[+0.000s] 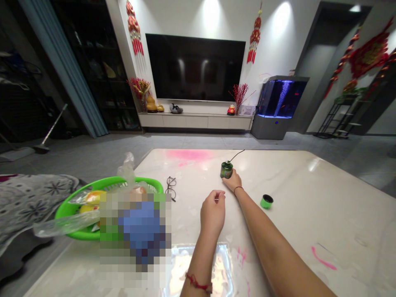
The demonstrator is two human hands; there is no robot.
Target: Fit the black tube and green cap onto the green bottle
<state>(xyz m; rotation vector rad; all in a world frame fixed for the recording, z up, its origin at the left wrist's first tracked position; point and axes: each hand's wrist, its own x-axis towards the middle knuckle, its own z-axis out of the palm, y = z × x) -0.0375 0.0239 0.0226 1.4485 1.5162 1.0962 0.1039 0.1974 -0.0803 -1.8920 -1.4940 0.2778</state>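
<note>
My right hand (233,181) is wrapped round the lower right side of a small dark green jar (226,170), which stands upright near the far side of the table. A thin black cord or stick slants up from the jar's top. Nearer to me, my left hand (213,212) is raised with its fingers curled in towards the thumb; whether something is pinched there is hidden. A bright green cap (266,201) with a black inside lies to the right of my right forearm. Below my left forearm, a shiny clear tray or sheet (227,264) is partly covered.
On the left of the pale table (309,198) stands a green basket (69,233) of bagged items, with a pixelated patch over part of it. Glasses (171,189) lie beside it. Pink smears (323,258) mark the tabletop. A television (194,68) and fish tank (280,99) are beyond.
</note>
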